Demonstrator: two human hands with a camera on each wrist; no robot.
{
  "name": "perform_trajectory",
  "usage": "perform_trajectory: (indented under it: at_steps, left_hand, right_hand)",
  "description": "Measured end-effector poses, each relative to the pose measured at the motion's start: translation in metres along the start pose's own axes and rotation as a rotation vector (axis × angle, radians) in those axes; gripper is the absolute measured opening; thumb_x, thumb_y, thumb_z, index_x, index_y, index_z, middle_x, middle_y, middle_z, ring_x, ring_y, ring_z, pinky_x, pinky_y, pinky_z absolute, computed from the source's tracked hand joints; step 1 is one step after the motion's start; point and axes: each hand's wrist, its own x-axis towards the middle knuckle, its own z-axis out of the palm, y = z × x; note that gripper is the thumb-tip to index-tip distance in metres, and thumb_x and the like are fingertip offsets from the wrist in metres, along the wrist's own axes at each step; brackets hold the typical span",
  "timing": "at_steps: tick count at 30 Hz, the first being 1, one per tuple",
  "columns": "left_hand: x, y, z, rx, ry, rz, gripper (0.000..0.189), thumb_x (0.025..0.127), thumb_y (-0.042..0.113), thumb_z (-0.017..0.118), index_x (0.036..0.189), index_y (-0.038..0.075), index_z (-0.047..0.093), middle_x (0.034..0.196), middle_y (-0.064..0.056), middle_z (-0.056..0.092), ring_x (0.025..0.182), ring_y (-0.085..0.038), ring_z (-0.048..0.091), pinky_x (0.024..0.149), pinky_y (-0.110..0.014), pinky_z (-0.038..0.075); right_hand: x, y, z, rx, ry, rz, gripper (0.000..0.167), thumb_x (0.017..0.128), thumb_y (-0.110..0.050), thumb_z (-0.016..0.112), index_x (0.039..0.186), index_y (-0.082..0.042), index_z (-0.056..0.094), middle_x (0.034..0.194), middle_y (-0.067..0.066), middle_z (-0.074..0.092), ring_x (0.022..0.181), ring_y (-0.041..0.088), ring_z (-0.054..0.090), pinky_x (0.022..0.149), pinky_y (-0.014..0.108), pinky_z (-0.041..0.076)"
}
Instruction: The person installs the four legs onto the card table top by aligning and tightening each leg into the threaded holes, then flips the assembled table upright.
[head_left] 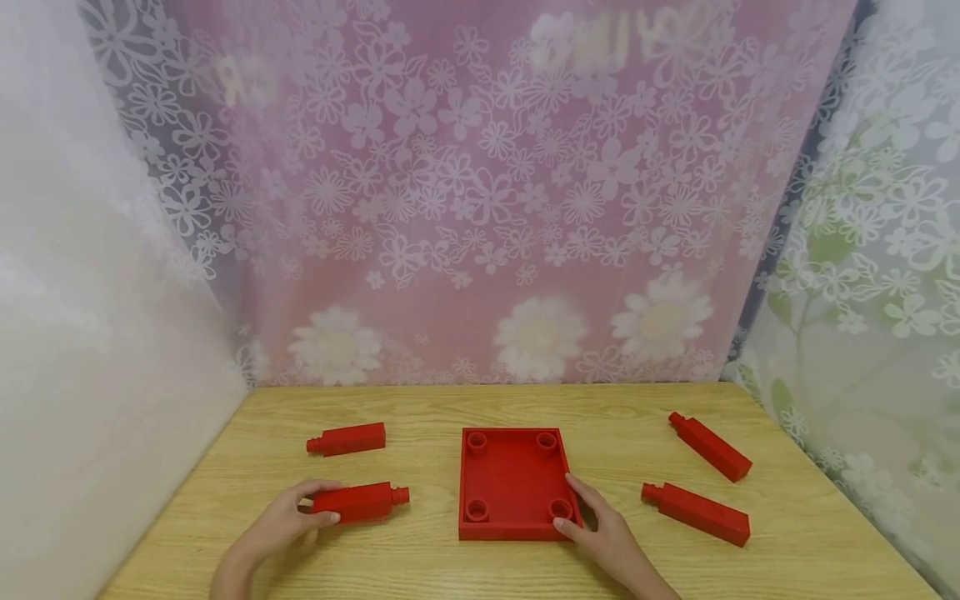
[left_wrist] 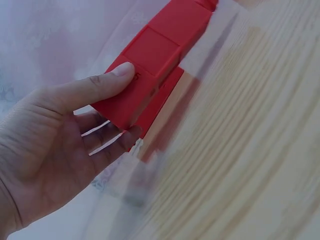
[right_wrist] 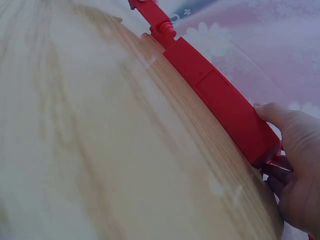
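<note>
My left hand [head_left: 288, 521] grips the plain end of a red square-sided leg [head_left: 358, 502], thumb on the near side. Its narrow ridged tip points right. In the left wrist view the thumb lies across that leg [left_wrist: 155, 50], with other fingers behind it. A square red panel [head_left: 517, 479], shaped like a shallow tray with a raised rim and round corner sockets, lies on the table. My right hand [head_left: 603, 533] holds its near right corner, thumb at the front rim and a finger along the right side. The right wrist view shows the panel's numbered side wall [right_wrist: 210, 95].
Another red leg [head_left: 352, 438] lies behind the left hand. To the right are a far leg [head_left: 711, 447] and a nearer leg [head_left: 701, 512]. All rest on the wood-grain table [head_left: 420, 408]. A flowered curtain [head_left: 487, 208] hangs behind, with pale sheets at both sides.
</note>
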Motion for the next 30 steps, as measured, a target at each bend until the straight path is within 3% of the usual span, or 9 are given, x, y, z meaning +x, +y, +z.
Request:
perform_trajectory:
  at_steps: [5, 12, 20, 30]
  left_hand:
    - [0.007, 0.010, 0.009, 0.015, 0.081, 0.036, 0.047, 0.081, 0.019, 0.071, 0.121, -0.001, 0.057, 0.123, -0.021, 0.049, 0.105, -0.031, 0.050, 0.078, -0.028, 0.047]
    - [0.018, 0.021, 0.024, -0.091, 0.151, 0.016, 0.048, 0.082, 0.015, 0.070, 0.123, -0.003, 0.054, 0.127, -0.025, 0.043, 0.097, -0.029, 0.054, 0.073, -0.030, 0.050]
    - [0.038, 0.030, 0.038, -0.017, 0.244, 0.068, 0.040, 0.081, 0.017, 0.071, 0.117, 0.004, 0.061, 0.107, -0.009, 0.054, 0.091, -0.021, 0.050, 0.077, -0.029, 0.047]
    - [0.055, 0.047, 0.048, 0.028, 0.297, 0.109, 0.037, 0.079, 0.019, 0.073, 0.113, 0.009, 0.064, 0.109, -0.003, 0.056, 0.087, -0.019, 0.056, 0.073, -0.028, 0.049]
  right_hand:
    - [0.000, 0.000, -0.001, -0.006, 0.001, 0.000, 0.075, 0.078, -0.039, 0.071, 0.139, -0.009, 0.041, 0.139, 0.018, 0.038, 0.128, 0.037, 0.030, 0.098, 0.051, 0.031]
    - [0.001, 0.003, -0.002, -0.020, 0.004, -0.010, 0.074, 0.078, -0.038, 0.072, 0.139, -0.010, 0.041, 0.138, 0.017, 0.039, 0.128, 0.036, 0.031, 0.098, 0.051, 0.031]
    - [-0.002, 0.001, -0.004, -0.029, 0.006, -0.025, 0.072, 0.079, -0.036, 0.071, 0.139, -0.009, 0.041, 0.138, 0.018, 0.038, 0.127, 0.037, 0.031, 0.098, 0.052, 0.031]
    - [0.002, 0.007, 0.001, 0.002, 0.008, -0.036, 0.073, 0.078, -0.037, 0.072, 0.139, -0.010, 0.041, 0.139, 0.017, 0.038, 0.128, 0.036, 0.030, 0.098, 0.050, 0.031]
